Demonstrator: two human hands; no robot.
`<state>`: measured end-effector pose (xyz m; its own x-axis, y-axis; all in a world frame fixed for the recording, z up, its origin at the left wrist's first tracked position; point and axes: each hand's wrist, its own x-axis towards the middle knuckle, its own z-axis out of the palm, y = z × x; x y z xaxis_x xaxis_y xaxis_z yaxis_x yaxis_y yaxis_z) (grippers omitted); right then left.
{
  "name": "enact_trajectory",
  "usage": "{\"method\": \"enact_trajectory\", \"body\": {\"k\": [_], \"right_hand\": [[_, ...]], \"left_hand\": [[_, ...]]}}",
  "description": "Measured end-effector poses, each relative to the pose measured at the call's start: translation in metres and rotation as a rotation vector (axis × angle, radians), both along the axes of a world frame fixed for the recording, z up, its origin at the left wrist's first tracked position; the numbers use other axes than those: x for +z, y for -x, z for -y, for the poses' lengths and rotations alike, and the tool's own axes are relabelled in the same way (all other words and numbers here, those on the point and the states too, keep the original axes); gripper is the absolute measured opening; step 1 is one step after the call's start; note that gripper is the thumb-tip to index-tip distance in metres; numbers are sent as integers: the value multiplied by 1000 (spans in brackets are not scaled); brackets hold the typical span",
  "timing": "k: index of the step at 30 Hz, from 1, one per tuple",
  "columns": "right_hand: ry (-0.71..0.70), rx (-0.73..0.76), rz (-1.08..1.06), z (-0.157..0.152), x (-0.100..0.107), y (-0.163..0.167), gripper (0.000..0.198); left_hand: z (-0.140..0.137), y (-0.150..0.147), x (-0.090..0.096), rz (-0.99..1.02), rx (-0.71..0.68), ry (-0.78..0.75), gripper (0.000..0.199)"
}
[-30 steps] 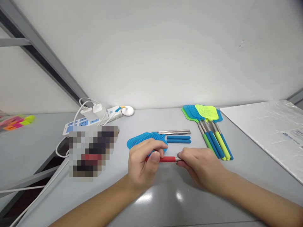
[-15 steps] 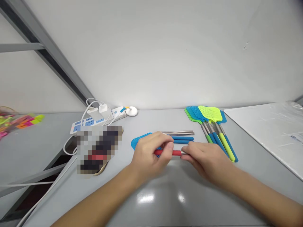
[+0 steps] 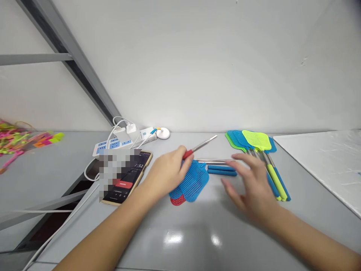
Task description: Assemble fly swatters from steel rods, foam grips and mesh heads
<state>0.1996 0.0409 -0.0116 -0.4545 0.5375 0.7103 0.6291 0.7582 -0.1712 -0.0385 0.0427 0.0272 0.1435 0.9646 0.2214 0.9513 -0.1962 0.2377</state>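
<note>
My left hand (image 3: 172,167) is closed round a red handle (image 3: 188,154) whose thin metal rod (image 3: 203,144) sticks out to the upper right, with no swatter head on its tip. Below that hand lie two blue mesh fly swatter heads (image 3: 194,182), overlapping, and a red swatter head (image 3: 177,200) partly under them. My right hand (image 3: 251,184) holds nothing, its fingers spread above the table. Just left of its fingers are two blue foam-like handles (image 3: 222,170) and some bare metal rods (image 3: 210,161), their right ends partly hidden behind the fingertips.
Several fly swatters (image 3: 258,140), green, blue and yellow, lie stacked behind my right hand. A white wrapped board (image 3: 321,158) is at the right. To the left are a phone (image 3: 126,180), a power strip (image 3: 101,148) with cables, a white disc (image 3: 163,133) and colourful plastic parts (image 3: 17,145).
My right hand has let go of the rod and opened. My left hand has tilted the red handle so the rod points up to the right. The swatter heads are now uncovered.
</note>
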Motion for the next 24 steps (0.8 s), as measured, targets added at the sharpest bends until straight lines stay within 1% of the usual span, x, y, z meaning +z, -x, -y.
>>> {"method": "enact_trajectory", "body": {"k": [4, 6, 8, 9, 12, 15, 19, 24], "right_hand": [[121, 296, 349, 12, -12, 16, 59], [199, 354, 443, 12, -15, 22, 66], [266, 359, 484, 8, -16, 24, 73], [287, 358, 498, 7, -16, 24, 73], [323, 369, 522, 3, -16, 21, 66], [339, 381, 485, 4, -16, 20, 62], [298, 387, 442, 9, -21, 22, 61], [195, 400, 412, 11, -30, 25, 56]], "left_hand": [[-13, 18, -3, 42, 73, -5, 37], [-14, 19, -7, 39, 73, 9, 38], [-13, 17, -10, 33, 60, 16, 37], [-12, 14, -11, 29, 52, 17, 35], [-8, 7, -13, 23, 29, 20, 30], [-5, 1, -18, 21, 8, 30, 27], [-3, -4, -22, 31, 2, 42, 28], [3, -12, -18, 65, -9, 62, 29]]}}
